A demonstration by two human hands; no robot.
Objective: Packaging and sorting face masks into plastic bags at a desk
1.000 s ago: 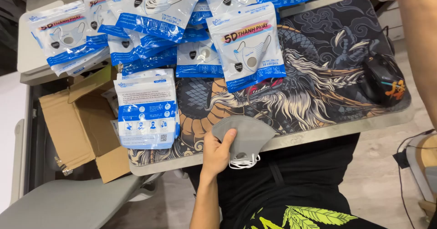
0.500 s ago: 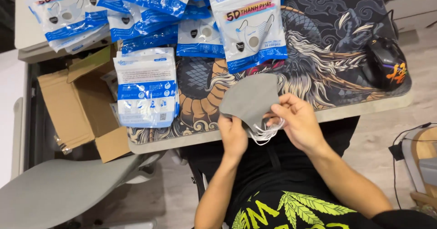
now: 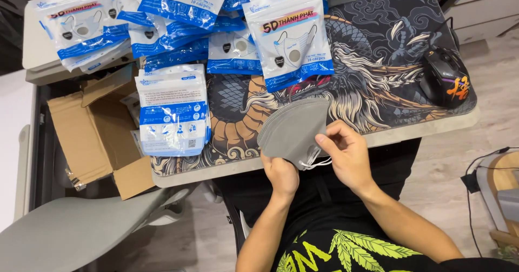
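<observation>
A stack of folded grey face masks [image 3: 292, 128] with white ear loops is held over the desk's front edge. My left hand [image 3: 281, 173] grips the stack from below. My right hand [image 3: 348, 156] pinches its right edge near the loops with thumb and forefinger. Behind the masks lies a dark desk mat [image 3: 378, 72] with a dragon picture. Several blue-and-white mask packets [image 3: 286, 37] lie across the back of the desk, and a stack of them [image 3: 173, 110] rests face down at the left front.
A black computer mouse [image 3: 446, 77] sits at the mat's right end. An open cardboard box [image 3: 94, 137] stands left of the desk, above a grey chair [image 3: 81, 231]. A cable [image 3: 476, 174] runs over the floor at right.
My right hand has come in from the right and taken the masks' edge. The grey masks have risen slightly over the desk edge, and the view has shifted.
</observation>
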